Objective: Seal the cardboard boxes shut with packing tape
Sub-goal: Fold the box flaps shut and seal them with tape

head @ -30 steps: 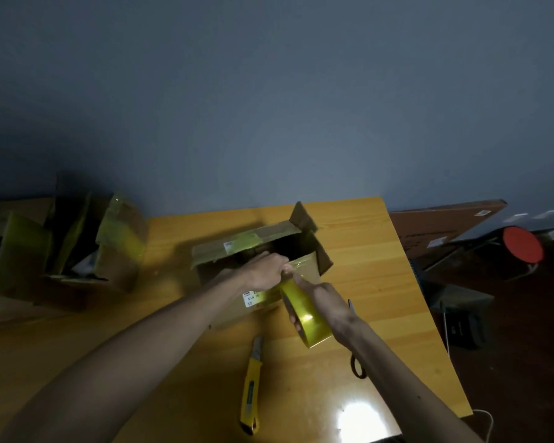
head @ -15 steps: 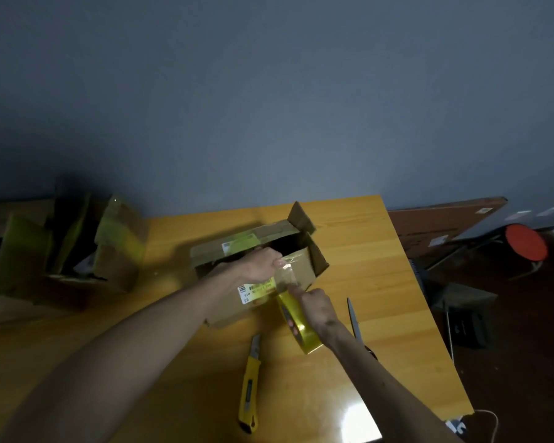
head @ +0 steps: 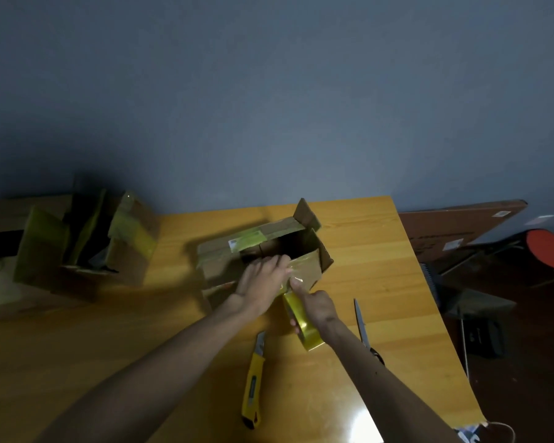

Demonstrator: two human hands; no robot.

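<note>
The open cardboard box (head: 224,266) sits in the middle of the wooden table (head: 381,251), its far flaps standing up and its inside dark. The person's left hand (head: 263,282) lies flat on the box's near flap (head: 307,266), fingers stretched out and pressing it down. Right beside it, at the box's near corner, the right hand (head: 315,306) grasps the roll of tape (head: 307,334) with its fingers curled through and around it. Its thumb sticks out and pushes a shiny strip of tape onto the flap. The roll is just off the box's near side, tilted on edge; I cannot tell whether it touches the table. Nearer the person than the box lie a yellow knife (head: 253,378) and, further right, scissors (head: 360,321). Well to the left of the box stands a second box (head: 77,244), also open, with yellowish tape on its flaps. Off to the box's right, past the table's edge, is a red stool (head: 549,249).
</note>
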